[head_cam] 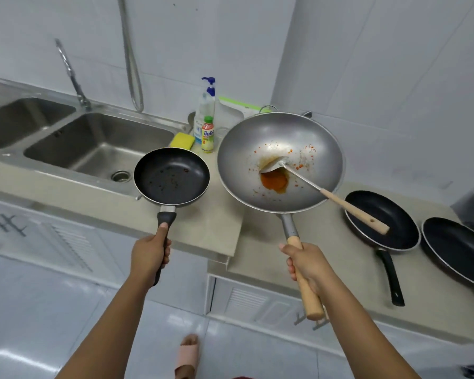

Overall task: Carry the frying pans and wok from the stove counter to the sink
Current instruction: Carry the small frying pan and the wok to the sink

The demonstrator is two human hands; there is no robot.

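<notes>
Head: wok [281, 162] beyond R hand [308, 262] grip; pan [172, 176] beyond L hand [149, 254].

Beige counter [208, 228], steel sink [99, 143] set in, sponge [181, 140] and bottles [207, 119] behind, two black frying pans [381, 220] laid at right.

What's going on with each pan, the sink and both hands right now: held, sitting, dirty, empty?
small frying pan: held in the air by left hand, dark crumbs inside.
wok: held by right hand, orange sauce pooled inside.
spatula: resting in the wok, handle sticking out.
two black frying pans: sitting on the counter, look empty.
sink: empty, no water running.
</notes>
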